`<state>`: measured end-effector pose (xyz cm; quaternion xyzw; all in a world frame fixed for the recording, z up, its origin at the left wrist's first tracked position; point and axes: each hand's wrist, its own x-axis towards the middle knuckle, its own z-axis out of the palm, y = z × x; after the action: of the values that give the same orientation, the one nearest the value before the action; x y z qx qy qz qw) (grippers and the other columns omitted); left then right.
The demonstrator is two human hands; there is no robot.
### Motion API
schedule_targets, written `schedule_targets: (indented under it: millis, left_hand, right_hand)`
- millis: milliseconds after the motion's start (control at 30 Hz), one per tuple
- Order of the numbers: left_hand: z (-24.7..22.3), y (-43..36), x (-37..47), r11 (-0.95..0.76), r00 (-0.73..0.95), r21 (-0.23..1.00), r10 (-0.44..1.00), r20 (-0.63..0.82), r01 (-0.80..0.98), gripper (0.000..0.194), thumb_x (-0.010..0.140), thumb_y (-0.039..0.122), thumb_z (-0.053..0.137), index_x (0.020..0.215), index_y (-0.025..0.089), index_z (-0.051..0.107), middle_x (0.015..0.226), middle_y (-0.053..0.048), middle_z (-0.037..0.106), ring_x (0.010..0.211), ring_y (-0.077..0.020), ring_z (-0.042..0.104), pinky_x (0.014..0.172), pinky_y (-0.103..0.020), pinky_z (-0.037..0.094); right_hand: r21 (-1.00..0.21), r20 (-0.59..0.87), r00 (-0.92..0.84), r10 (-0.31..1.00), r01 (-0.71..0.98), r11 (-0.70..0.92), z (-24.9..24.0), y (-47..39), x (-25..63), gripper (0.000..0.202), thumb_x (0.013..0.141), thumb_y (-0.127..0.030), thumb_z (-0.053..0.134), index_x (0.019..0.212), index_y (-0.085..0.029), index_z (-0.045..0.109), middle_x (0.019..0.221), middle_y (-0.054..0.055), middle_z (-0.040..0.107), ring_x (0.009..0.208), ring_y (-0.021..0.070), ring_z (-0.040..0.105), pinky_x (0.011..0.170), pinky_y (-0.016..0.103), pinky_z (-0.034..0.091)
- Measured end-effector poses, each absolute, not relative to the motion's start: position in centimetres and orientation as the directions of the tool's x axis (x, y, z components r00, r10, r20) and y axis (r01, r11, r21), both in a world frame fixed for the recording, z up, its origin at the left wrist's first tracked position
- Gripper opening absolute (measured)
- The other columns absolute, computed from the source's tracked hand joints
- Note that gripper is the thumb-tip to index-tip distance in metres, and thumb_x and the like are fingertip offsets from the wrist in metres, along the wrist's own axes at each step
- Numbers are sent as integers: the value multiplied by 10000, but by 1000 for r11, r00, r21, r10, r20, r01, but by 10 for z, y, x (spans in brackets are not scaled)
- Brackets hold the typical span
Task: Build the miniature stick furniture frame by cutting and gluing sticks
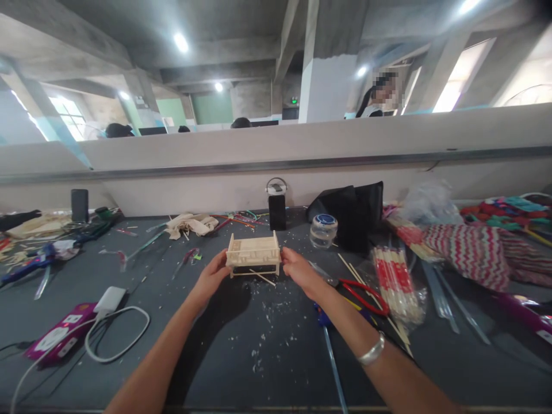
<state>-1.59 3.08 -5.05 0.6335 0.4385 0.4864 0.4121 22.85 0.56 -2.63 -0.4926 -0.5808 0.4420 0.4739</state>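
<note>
No word or number is presenting itself legibly. A small green sign (294, 100) is glowing in the background, its figure blurring past reading; red bands on the packet of sticks (394, 276) are showing no decipherable print.

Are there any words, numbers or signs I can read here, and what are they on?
None that I can read, sorry!
Green lit sign in the background: too small.
Red-and-clear stick packet: any print is too blurred.
Blue jar lid: any marks are too small.
Purple power strip: any markings are too small.
Little wooden model: no writing I can make out.
</note>
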Motion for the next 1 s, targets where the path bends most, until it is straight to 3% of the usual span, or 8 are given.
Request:
schedule_targets:
  millis: [100, 233, 533, 800, 1000]
  left_hand:
    - [-46, 24, -11, -238, 202, 969, 954, 221, 62, 564, 741, 334, 674, 1272, 172, 577, 1368, -106, 571, 1253, -284, 518, 1090, -460, 346]
    - [-40, 19, -10, -204, 141, 979, 969, 203, -4, 609, 748, 411, 704, 1289, 170, 564, 1353, -114, 582, 1242, -294, 526, 1075, -465, 368]
    - [-34, 9, -14, -242, 53, 970, 969, 241, 23, 600, 807, 447, 659, 1329, 179, 534, 1131, -89, 703, 989, -211, 640, 904, -342, 490]
    - [-35, 6, -13, -239, -19, 969, 970, 241, 65, 575, 799, 458, 660, 1295, 181, 571, 983, -63, 732, 889, -198, 653, 782, -303, 518]
    - [-36, 6, -12, -224, -41, 972, 973, 228, 74, 538, 812, 470, 641, 1257, 170, 601, 902, -41, 716, 901, -195, 639, 835, -307, 496]
  right_hand:
    - [-979, 167, -148, 975, 90, 182, -21, 0, 224, 522, 573, -80, 438, 1041, -192, 641, 1079, 47, 707, 977, 201, 655, 919, 360, 482]
    - [-973, 213, -151, 965, 57, 224, -16, -6, 224, 549, 604, -90, 452, 1111, -208, 624, 1145, 43, 685, 1004, 200, 642, 948, 362, 467]
    - [-961, 264, 16, 964, 85, 262, -20, -15, 232, 534, 738, -189, 578, 1271, -204, 552, 1208, 79, 652, 920, 209, 662, 834, 365, 525]
    - [-940, 287, 53, 957, 209, 270, -24, -20, 232, 463, 847, -301, 543, 1303, -220, 537, 1166, 81, 666, 903, 222, 685, 753, 351, 557]
    - [-936, 278, 74, 958, 243, 253, -26, -21, 232, 459, 859, -336, 532, 1306, -233, 541, 1141, 76, 668, 808, 195, 688, 640, 302, 559]
